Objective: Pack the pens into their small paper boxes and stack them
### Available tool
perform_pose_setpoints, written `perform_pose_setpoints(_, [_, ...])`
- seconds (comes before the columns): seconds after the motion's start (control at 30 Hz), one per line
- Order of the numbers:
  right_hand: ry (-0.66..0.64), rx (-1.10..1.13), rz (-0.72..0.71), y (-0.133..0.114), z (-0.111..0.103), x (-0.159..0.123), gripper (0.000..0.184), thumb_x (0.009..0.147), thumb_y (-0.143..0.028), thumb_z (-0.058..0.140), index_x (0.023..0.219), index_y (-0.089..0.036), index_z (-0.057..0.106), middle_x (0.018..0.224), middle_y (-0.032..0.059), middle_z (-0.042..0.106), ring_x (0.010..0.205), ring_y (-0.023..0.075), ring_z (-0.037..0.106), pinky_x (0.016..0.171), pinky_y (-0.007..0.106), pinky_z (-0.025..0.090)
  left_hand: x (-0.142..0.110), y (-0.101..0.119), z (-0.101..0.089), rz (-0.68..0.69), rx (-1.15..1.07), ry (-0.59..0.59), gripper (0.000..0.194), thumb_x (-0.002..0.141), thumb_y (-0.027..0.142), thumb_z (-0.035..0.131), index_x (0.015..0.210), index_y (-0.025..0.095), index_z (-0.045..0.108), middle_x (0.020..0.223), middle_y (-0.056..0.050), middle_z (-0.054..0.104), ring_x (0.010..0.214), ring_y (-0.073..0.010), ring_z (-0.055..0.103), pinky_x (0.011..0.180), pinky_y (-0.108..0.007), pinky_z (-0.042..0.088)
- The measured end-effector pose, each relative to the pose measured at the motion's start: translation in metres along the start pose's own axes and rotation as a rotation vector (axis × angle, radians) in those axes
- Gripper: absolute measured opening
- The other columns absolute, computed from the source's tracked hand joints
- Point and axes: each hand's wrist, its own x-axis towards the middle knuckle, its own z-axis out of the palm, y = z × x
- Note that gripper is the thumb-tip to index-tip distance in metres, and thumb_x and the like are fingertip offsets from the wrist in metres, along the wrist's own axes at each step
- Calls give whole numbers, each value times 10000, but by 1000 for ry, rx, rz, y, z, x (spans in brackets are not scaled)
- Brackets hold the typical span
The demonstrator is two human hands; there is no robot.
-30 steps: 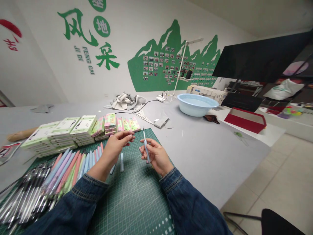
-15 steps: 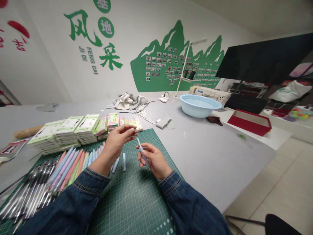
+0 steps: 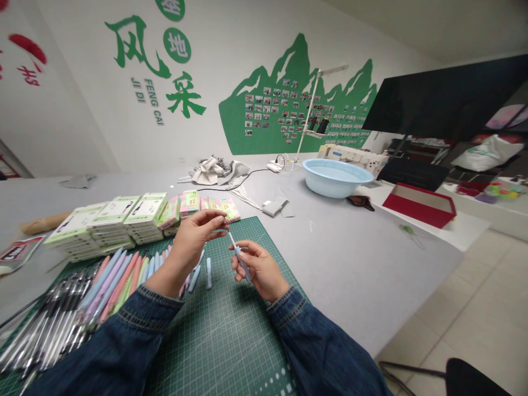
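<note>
Item one: pen (image 3: 238,251), a pale blue barrel with a slim white refill (image 3: 232,240) standing out of its upper end. I judge it light and stiff, smooth enough to slide a little between dry fingertips; the refill looks the weaker part, likely to flex if pressed sideways. Best hold, by my reckoning: around the middle of the barrel, with only a gentle touch near the refill's end.

Location: in the right hand (image 3: 264,268), raised over the green mat (image 3: 223,341), tilted so that the refill leans toward the left hand (image 3: 201,234).

Condition of hands: right, fingers and thumb closed around the barrel. Left, thumb and forefinger pinched narrow at the refill's end; whether they grip that end, a tiny part, or nothing, I cannot tell from here.

Also on my list:
- Short blue tube (image 3: 208,274), one, on the mat between the left wrist and the right hand.
- Small blue pieces (image 3: 193,279), just beside the left wrist, partly hidden by it.
- Coloured pens (image 3: 124,280), a row, left of the left forearm.
- Black and clear pens (image 3: 49,324), a heap, farther left again.
- White-green boxes (image 3: 140,217), stacked, beyond the left hand and to its left.
- Blue basin (image 3: 336,181), on the grey surface (image 3: 350,258), beyond the right hand, well apart.
</note>
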Motion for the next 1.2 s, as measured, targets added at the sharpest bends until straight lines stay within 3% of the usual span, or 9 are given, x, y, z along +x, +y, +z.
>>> perform_pose_setpoints(0.3, [3, 0, -7, 1, 0, 0, 284, 823, -344, 752, 1033, -168, 678, 694, -2, 654, 490, 70, 470, 534, 234, 497, -5, -4, 1, -9, 70, -56, 329, 725, 383, 814, 951, 160, 728, 905, -78, 759, 861, -206, 715, 752, -307, 587])
perform_pose_setpoints(0.5, [19, 0, -53, 2, 0, 2, 303, 811, -355, 764, 1044, -181, 679, 708, -1, 664, 542, 89, 515, 615, 259, 520, -12, 0, -3, -34, 93, -191, 437, 807, 462, 726, 1139, 186, 659, 961, -91, 746, 925, -250, 719, 793, -386, 601])
perform_pose_setpoints(0.57, [16, -1, -63, 1, 2, 1, 286, 819, -346, 757, 1039, -177, 689, 718, 5, 666, 572, 96, 530, 659, 271, 520, -5, 0, -16, -18, 269, -173, 452, 905, 525, 548, 1181, 180, 640, 1034, -118, 742, 971, -263, 715, 792, -384, 593])
perform_pose_setpoints(0.63, [12, -3, -71, -1, 4, 0, 263, 826, -332, 752, 1031, -176, 696, 726, 9, 666, 591, 101, 533, 684, 276, 510, 6, -4, -33, 25, 678, -81, 427, 935, 493, 448, 1127, 185, 673, 1026, -113, 750, 947, -254, 716, 767, -348, 571])
perform_pose_setpoints(0.67, [11, -4, -74, -2, 5, 0, 255, 828, -327, 750, 1028, -177, 698, 729, 9, 666, 595, 102, 531, 689, 278, 505, 12, -9, -42, 40, 960, -41, 360, 909, 451, 477, 1034, 205, 708, 979, -90, 760, 916, -249, 714, 755, -329, 554])
perform_pose_setpoints(0.77, [7, -12, -78, -3, 6, -1, 245, 830, -322, 749, 1023, -180, 700, 730, 9, 665, 597, 105, 523, 695, 285, 497, 26, -26, -65, 2, 1283, -8, 105, 730, 292, 655, 704, 215, 722, 801, -83, 754, 877, -293, 696, 757, -335, 500])
perform_pose_setpoints(0.83, [4, -17, -79, -3, 5, -2, 245, 828, -322, 750, 1021, -181, 700, 731, 7, 664, 600, 106, 518, 697, 288, 495, 29, -40, -71, -32, 1363, 6, 65, 693, 241, 667, 648, 213, 704, 793, -101, 749, 881, -306, 690, 744, -335, 480])
perform_pose_setpoints(0.97, [0, -23, -83, -2, 4, -1, 243, 829, -323, 746, 1024, -184, 699, 735, 7, 661, 606, 108, 514, 699, 290, 492, 27, -60, -69, -58, 1484, 3, 105, 750, 247, 622, 743, 205, 717, 912, -141, 751, 921, -315, 688, 749, -349, 476])
perform_pose_setpoints(1.2, [11, -26, -86, -2, 3, -1, 235, 828, -307, 741, 1022, -183, 698, 729, 11, 664, 606, 109, 519, 700, 289, 491, 26, -71, -61, -64, 1575, -4, 163, 812, 236, 559, 838, 198, 715, 1040, -154, 741, 1009, -308, 676, 828, -366, 478])
